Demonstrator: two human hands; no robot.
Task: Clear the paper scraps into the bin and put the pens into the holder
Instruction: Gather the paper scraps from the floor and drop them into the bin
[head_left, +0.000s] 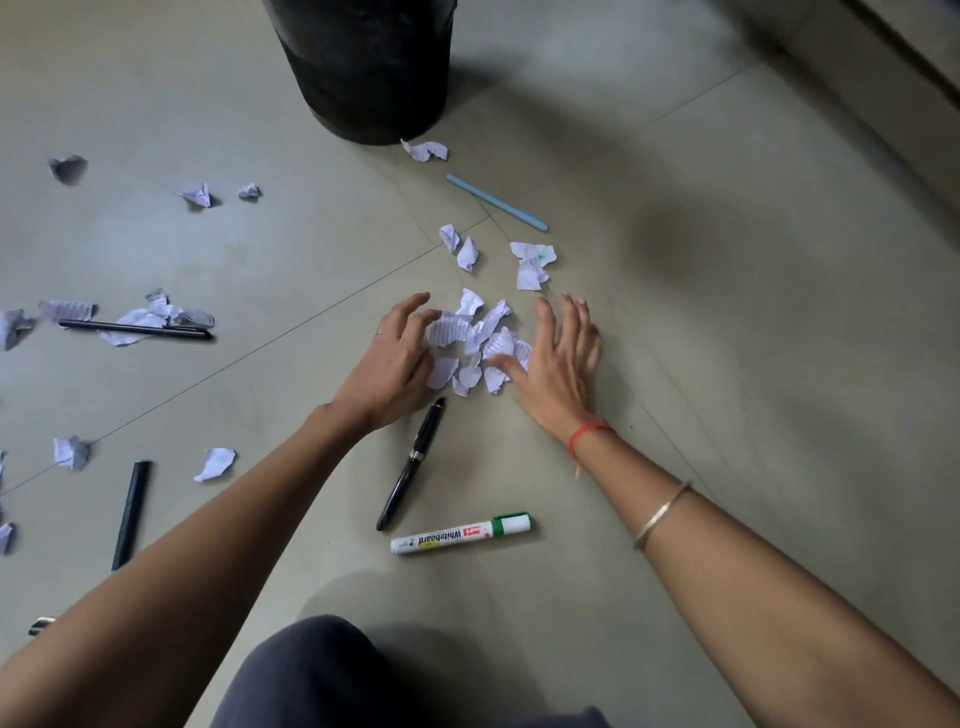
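Hands flank scraps; pen runs near-to-far

Left hand and right hand flank paper scraps.

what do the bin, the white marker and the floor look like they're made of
Bin: dark, matte, likely plastic; its wall shows dull grey scuffs. White marker: glossy plastic barrel with a printed label and green band. Floor: pale tiles, smooth with a soft sheen and thin joint lines; ceramic or stone, hard to say.
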